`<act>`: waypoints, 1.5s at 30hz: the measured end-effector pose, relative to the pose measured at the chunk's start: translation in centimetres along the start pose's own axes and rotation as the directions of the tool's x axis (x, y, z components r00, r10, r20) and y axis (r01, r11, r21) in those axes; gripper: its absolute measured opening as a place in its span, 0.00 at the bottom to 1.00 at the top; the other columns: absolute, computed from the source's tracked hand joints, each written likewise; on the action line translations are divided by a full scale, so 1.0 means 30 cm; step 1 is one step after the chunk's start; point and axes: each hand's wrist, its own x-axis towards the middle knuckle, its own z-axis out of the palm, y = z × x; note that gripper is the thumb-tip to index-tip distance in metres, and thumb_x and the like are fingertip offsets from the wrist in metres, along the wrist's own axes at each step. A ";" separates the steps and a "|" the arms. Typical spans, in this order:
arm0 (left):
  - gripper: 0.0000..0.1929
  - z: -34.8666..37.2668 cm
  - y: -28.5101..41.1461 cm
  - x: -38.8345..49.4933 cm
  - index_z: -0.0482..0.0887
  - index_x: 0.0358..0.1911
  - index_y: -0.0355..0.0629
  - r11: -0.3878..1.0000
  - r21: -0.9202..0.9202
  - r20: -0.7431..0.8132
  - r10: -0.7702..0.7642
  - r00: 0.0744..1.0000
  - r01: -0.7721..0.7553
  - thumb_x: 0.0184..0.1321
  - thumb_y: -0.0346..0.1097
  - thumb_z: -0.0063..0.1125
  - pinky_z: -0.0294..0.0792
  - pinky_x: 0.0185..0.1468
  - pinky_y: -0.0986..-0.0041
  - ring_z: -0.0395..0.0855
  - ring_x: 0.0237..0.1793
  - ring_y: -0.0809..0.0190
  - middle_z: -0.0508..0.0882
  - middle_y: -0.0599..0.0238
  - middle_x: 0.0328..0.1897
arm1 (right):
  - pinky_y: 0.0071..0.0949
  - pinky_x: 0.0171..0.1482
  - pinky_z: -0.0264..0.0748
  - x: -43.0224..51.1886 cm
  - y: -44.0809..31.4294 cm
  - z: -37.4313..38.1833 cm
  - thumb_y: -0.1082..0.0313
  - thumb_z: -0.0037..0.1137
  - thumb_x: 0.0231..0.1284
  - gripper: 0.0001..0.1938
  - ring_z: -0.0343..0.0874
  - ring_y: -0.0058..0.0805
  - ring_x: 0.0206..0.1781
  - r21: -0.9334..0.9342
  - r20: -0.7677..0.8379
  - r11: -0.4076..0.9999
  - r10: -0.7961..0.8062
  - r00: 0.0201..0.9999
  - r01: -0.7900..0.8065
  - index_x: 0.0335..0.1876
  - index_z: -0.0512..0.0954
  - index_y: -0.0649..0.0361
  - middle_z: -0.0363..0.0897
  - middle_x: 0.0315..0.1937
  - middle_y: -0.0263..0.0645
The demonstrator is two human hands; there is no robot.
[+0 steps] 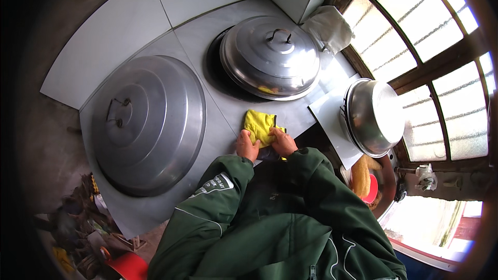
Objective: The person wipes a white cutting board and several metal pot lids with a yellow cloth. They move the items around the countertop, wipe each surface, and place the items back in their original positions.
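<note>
A yellow cloth with dark edging (258, 124) is held between my two hands at the front edge of the grey tiled counter (218, 140). My left hand (247, 146) grips its lower left part, and my right hand (283, 142) pinches its right side. Beyond the cloth, a domed metal lid with a wire handle (268, 54) covers most of a dark wok (218, 66). A larger domed aluminium lid (151, 124) lies on the counter to the left, its handle on top.
Upturned metal basins (373, 116) rest on a tile at the right, near the barred window (389, 35). A plastic bag (330, 29) sits in the far corner. Below right are a loofah-like sponge (361, 175) and red bowl (371, 188); firewood (78, 217) lies lower left.
</note>
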 end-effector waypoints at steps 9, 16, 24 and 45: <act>0.22 -0.061 -0.037 -0.162 0.69 0.49 0.42 0.998 -0.004 -0.076 0.056 0.996 -0.057 0.50 0.24 0.64 0.72 0.52 0.54 0.78 0.50 0.37 0.78 0.45 0.46 | 0.41 0.62 0.75 -0.099 0.052 0.090 0.72 0.54 0.56 0.16 0.70 0.50 0.68 -0.214 0.114 0.922 -0.304 0.946 0.322 0.52 0.75 0.53 0.70 0.68 0.45; 0.19 -0.182 -0.143 -0.274 0.74 0.47 0.39 0.952 -0.288 -0.115 -0.145 0.983 0.107 0.50 0.23 0.62 0.74 0.52 0.63 0.83 0.45 0.48 0.81 0.52 0.43 | 0.40 0.67 0.70 -0.103 -0.011 0.102 0.55 0.67 0.55 0.25 0.69 0.53 0.68 -0.072 0.412 0.854 -0.444 0.795 0.515 0.57 0.74 0.53 0.68 0.68 0.45; 0.16 -0.393 0.110 -0.290 0.80 0.49 0.36 0.917 -0.385 0.020 0.124 0.992 -0.106 0.54 0.22 0.57 0.69 0.59 0.73 0.80 0.51 0.63 0.81 0.62 0.46 | 0.39 0.59 0.77 -0.081 -0.083 0.054 0.60 0.66 0.60 0.30 0.77 0.48 0.62 0.338 0.309 0.937 -0.197 0.930 0.086 0.66 0.69 0.56 0.73 0.63 0.49; 0.15 -0.544 0.326 -0.217 0.81 0.41 0.44 0.872 0.228 -0.105 0.464 0.880 -0.432 0.50 0.18 0.57 0.72 0.47 0.60 0.78 0.46 0.47 0.78 0.59 0.40 | 0.34 0.43 0.75 -0.059 -0.246 -0.251 0.79 0.63 0.47 0.12 0.80 0.40 0.41 -0.127 -0.207 0.704 -0.707 0.676 0.699 0.37 0.74 0.57 0.78 0.37 0.38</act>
